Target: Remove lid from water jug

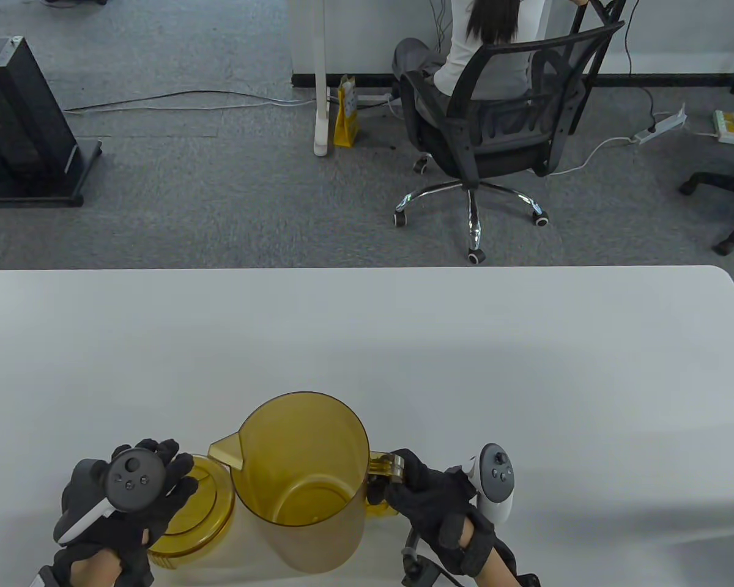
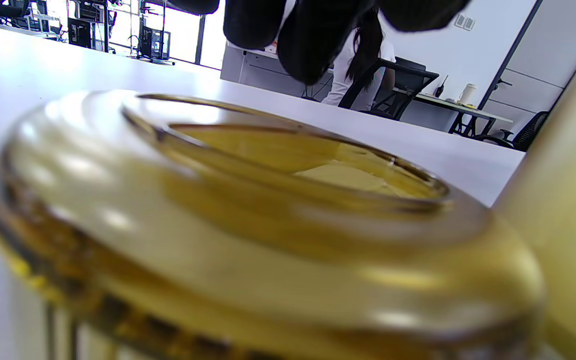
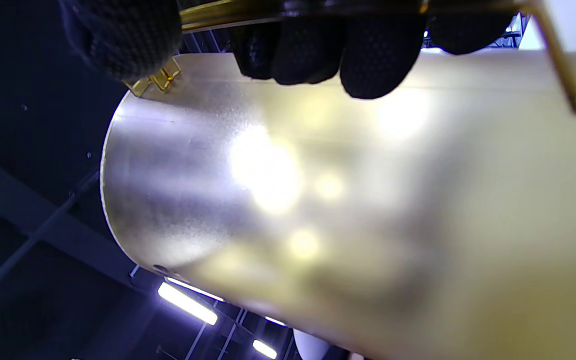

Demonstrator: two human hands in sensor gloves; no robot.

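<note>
Amber see-through jug (image 1: 303,483) stood lidless, right hand (image 1: 440,501) gripping its handle (image 1: 382,465), left hand (image 1: 128,495) spread open over the lid (image 1: 189,520).

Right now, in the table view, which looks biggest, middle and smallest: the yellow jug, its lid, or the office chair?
1. Office chair: looks largest, though it sits far back on the floor.
2. Jug: next, open-topped, its handle held by the right hand.
3. Lid: smallest, partly hidden under the left hand.

jug (image 1: 303,489): amber translucent plastic, glossy | table (image 1: 465,367): white, matt
</note>
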